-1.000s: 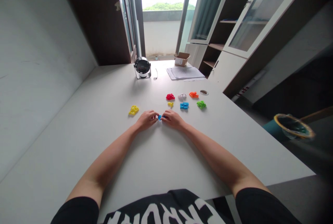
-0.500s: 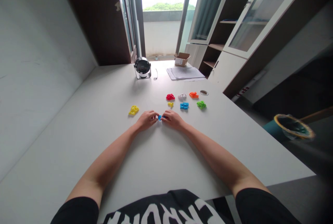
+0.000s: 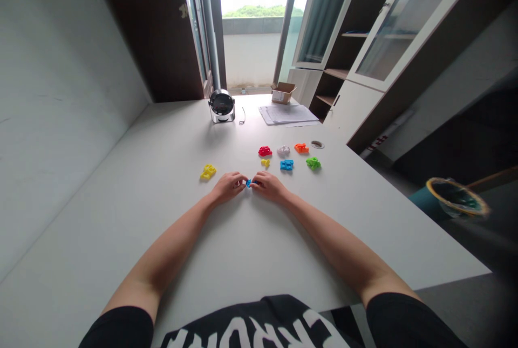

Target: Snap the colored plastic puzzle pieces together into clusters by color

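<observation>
Between my two hands is a small blue plastic piece, partly covered by fingers. My left hand pinches it from the left, and my right hand grips it from the right. Just beyond lie a small yellow piece and a blue piece. Behind them sit red pieces, white pieces and orange pieces in a row. Green pieces are at the right of the group. A larger yellow piece lies left of my left hand. Their exact kind is too small to tell.
Everything rests on a white table. Toward its far edge stand a round black-and-silver device, a stack of papers and an open cardboard box. A cable hole is at the right. A bin stands on the floor.
</observation>
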`<state>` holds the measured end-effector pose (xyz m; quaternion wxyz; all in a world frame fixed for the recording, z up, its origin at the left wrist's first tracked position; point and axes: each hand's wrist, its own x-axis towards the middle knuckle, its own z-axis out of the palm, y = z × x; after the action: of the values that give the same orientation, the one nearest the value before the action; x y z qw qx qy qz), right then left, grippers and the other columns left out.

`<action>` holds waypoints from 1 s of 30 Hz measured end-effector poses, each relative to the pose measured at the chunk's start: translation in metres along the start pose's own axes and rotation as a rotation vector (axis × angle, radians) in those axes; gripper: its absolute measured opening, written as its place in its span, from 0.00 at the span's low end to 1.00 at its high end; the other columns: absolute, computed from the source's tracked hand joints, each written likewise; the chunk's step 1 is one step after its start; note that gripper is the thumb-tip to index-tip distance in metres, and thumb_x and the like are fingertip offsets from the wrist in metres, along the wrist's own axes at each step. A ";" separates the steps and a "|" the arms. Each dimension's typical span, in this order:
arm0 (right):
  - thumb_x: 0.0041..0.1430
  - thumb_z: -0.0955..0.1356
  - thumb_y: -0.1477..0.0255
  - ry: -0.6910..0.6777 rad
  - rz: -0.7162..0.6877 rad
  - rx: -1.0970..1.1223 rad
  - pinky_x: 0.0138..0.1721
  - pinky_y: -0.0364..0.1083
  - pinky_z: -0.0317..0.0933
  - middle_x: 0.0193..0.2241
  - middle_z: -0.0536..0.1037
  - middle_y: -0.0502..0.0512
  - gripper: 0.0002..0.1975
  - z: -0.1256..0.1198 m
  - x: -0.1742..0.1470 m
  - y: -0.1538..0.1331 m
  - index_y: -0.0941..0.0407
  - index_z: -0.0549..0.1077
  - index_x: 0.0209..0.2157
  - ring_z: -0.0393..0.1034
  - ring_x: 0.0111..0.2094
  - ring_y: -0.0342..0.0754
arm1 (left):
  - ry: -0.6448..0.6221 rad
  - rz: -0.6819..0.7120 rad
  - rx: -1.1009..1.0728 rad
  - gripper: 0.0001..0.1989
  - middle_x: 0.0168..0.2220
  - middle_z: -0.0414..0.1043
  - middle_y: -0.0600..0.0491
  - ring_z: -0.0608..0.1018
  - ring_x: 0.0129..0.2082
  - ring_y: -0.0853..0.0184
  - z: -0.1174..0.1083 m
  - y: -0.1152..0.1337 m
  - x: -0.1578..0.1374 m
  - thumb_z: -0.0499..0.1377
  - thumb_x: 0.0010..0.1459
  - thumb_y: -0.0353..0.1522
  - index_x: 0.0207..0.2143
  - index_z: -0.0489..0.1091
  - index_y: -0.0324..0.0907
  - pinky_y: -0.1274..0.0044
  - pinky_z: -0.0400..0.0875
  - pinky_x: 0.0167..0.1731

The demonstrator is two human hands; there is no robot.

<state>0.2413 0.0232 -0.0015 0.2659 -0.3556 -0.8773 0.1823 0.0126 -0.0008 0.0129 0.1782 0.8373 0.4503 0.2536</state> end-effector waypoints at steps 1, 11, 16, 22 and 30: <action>0.65 0.68 0.64 0.002 0.000 0.001 0.38 0.44 0.58 0.31 0.73 0.53 0.10 0.000 0.000 0.000 0.55 0.76 0.34 0.65 0.35 0.46 | 0.002 0.000 0.001 0.11 0.35 0.74 0.54 0.72 0.28 0.71 0.000 0.000 0.000 0.58 0.60 0.32 0.44 0.76 0.46 0.79 0.68 0.35; 0.64 0.68 0.65 0.006 -0.005 0.006 0.38 0.44 0.59 0.31 0.74 0.54 0.09 0.000 0.000 0.000 0.55 0.77 0.35 0.66 0.36 0.47 | 0.006 -0.004 0.008 0.11 0.34 0.74 0.54 0.73 0.28 0.71 0.000 -0.001 0.000 0.58 0.60 0.31 0.44 0.76 0.46 0.79 0.68 0.35; 0.64 0.68 0.65 0.006 -0.003 0.003 0.39 0.45 0.59 0.32 0.74 0.54 0.09 0.000 0.000 0.000 0.55 0.77 0.35 0.66 0.36 0.47 | 0.004 -0.007 0.001 0.11 0.35 0.74 0.54 0.73 0.29 0.71 0.000 0.000 0.000 0.58 0.60 0.31 0.44 0.77 0.46 0.79 0.68 0.35; 0.64 0.68 0.65 0.008 0.000 0.004 0.38 0.44 0.59 0.31 0.73 0.53 0.09 -0.001 0.000 -0.001 0.55 0.77 0.35 0.66 0.35 0.46 | 0.012 0.004 0.001 0.11 0.34 0.74 0.54 0.72 0.28 0.72 0.001 -0.002 0.000 0.58 0.60 0.31 0.44 0.77 0.46 0.79 0.68 0.34; 0.64 0.69 0.65 0.010 0.001 0.015 0.38 0.44 0.59 0.31 0.73 0.53 0.09 0.001 0.000 0.000 0.55 0.77 0.34 0.66 0.35 0.46 | 0.006 0.004 0.000 0.12 0.35 0.74 0.54 0.73 0.28 0.71 0.000 -0.001 0.000 0.58 0.59 0.30 0.44 0.77 0.46 0.79 0.68 0.34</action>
<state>0.2411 0.0235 -0.0025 0.2731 -0.3547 -0.8744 0.1872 0.0120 0.0001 0.0122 0.1764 0.8375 0.4491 0.2566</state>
